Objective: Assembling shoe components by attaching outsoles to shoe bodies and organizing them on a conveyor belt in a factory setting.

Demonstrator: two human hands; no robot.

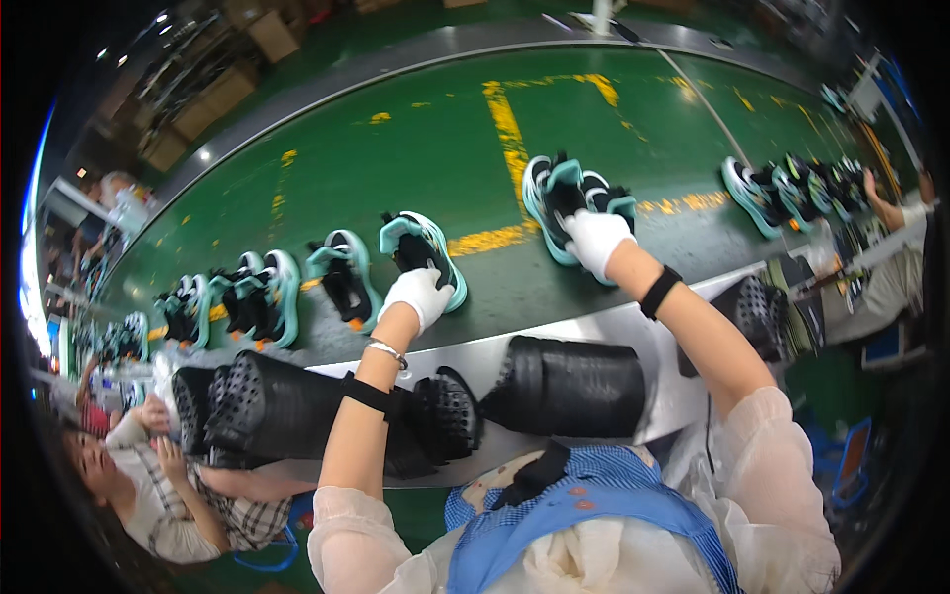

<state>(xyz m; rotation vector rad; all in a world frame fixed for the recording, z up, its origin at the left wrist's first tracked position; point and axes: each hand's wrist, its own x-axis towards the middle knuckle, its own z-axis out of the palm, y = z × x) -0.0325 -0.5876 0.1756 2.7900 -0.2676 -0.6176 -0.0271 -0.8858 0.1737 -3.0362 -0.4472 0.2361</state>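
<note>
My left hand [418, 297], in a white glove, is closed at the near end of a black, white and turquoise sneaker [421, 246]. Its far end tilts up from the green conveyor belt [386, 158]. To the right, my gloved right hand [597, 241] grips the near end of a similar sneaker [559, 193]. Close beside that one, partly behind the hand, is another sneaker [616, 201] of the same colours. The fingertips of both hands are partly hidden inside or behind the shoes.
More sneakers [341, 282] line the belt to the left, and another group [757, 193] stands at right. Along the near metal ledge [673, 401] lie black curved stacks [569, 386], some with studded surfaces. A seated person [188, 495] is at lower left; another person's arm [881, 203] reaches in at right.
</note>
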